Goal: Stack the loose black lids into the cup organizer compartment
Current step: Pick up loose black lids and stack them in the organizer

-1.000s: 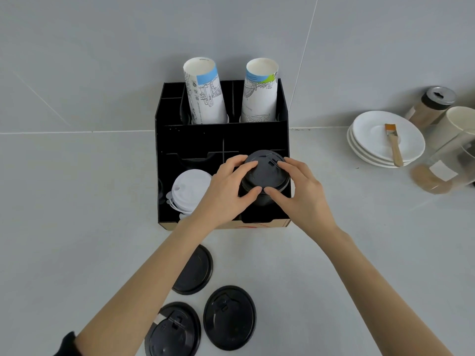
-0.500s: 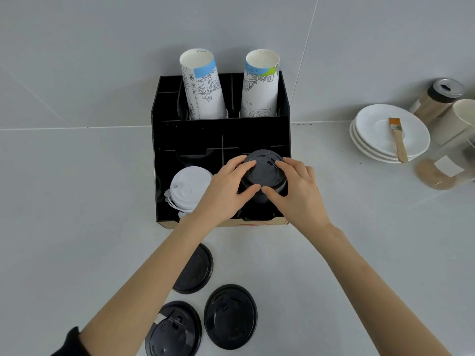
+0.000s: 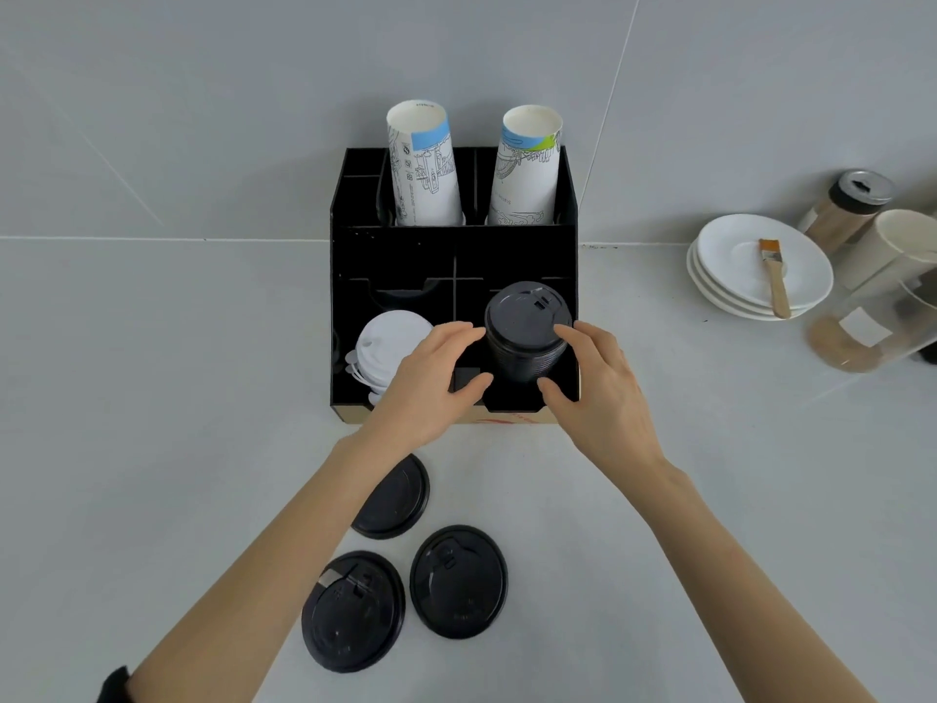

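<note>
A stack of black lids (image 3: 525,327) stands in the front right compartment of the black cup organizer (image 3: 405,251). My right hand (image 3: 601,393) still touches it, index finger on the top lid's rim and thumb at its lower side. My left hand (image 3: 431,380) is just left of the stack, fingers spread, with a small gap to it. Three loose black lids lie on the counter in front: one (image 3: 393,499) partly under my left forearm, one (image 3: 459,580) to the right and one (image 3: 352,608) nearest me.
White lids (image 3: 393,339) fill the front left compartment. Two paper cup stacks (image 3: 423,164) (image 3: 527,164) stand upside down in the back row. To the right are stacked white plates (image 3: 730,281) with a brush (image 3: 776,279), a jar (image 3: 844,208) and a glass container (image 3: 872,329).
Both hands gripped the lid stack before. The stack has settled lower into the compartment, my left hand has let go and drawn slightly left, and my right fingers have loosened.
</note>
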The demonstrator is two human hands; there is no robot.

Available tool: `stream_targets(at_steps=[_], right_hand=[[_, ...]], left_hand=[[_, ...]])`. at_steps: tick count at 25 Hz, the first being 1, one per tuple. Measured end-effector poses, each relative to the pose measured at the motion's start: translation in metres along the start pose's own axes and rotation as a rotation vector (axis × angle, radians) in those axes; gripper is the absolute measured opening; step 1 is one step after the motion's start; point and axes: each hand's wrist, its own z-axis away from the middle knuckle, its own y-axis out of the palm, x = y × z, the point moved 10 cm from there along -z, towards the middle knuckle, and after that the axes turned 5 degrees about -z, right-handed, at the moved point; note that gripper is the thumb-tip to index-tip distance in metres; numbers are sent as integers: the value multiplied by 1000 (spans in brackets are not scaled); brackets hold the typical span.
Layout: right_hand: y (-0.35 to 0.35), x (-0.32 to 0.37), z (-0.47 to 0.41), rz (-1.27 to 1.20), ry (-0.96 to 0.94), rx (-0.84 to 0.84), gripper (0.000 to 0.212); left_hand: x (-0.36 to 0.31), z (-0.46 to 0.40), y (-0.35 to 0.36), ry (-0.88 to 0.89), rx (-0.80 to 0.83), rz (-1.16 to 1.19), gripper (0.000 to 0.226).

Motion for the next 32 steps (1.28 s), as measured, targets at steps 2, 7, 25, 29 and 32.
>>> stream_targets(at_steps=[2, 7, 25, 29, 32], right_hand=[[5, 2, 15, -24, -15, 21, 51], [37, 4, 56, -53, -62, 163, 51], [115, -11, 146, 99, -131, 615, 65], [116, -11, 148, 68, -132, 597, 64], [115, -9, 148, 46, -132, 575, 63]], left_hand=[[5, 21, 2, -20, 18, 20, 47], [22, 74, 16, -72, 56, 16, 48], [60, 173, 73, -214, 301, -249, 71], [59, 176, 78, -206, 302, -257, 92], [58, 176, 79, -205, 308, -243, 93]])
